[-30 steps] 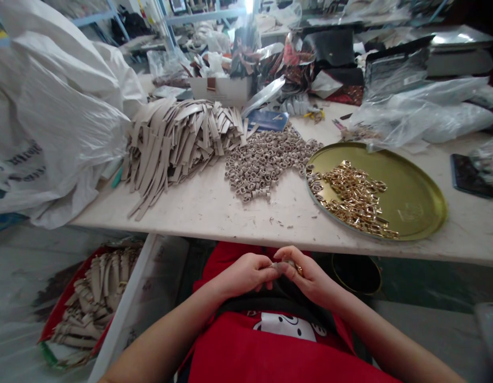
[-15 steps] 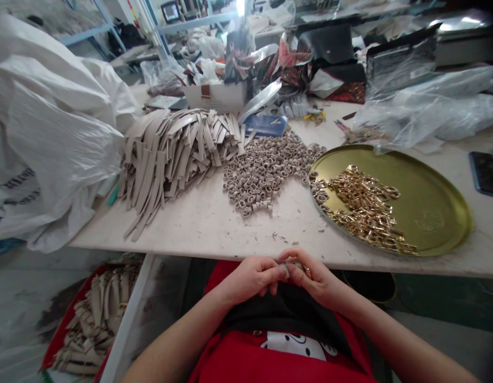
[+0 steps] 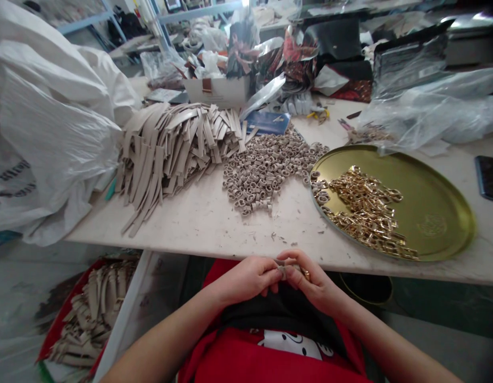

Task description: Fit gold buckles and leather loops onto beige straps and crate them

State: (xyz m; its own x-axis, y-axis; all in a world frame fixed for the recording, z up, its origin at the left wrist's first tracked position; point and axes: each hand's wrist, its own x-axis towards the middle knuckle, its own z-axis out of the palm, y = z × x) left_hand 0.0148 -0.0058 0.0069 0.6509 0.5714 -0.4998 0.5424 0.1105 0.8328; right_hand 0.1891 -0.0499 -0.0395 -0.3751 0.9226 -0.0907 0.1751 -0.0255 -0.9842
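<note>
Three piles: beige strips (image 3: pixel 158 154), beige loops (image 3: pixel 266 173), and gold buckles (image 3: pixel 366 213) on a brass tray (image 3: pixel 433 213), left to right across the surface (image 3: pixel 190 234).
Two hands: left hand (image 3: pixel 244 280) and right hand (image 3: pixel 315 279) curl together, fingertips pinching a small beige loop (image 3: pixel 285 267) just off the surface's near edge.

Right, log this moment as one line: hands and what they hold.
left hand: holds beige strip | right hand: holds same strip | nearby: gold tray
</note>
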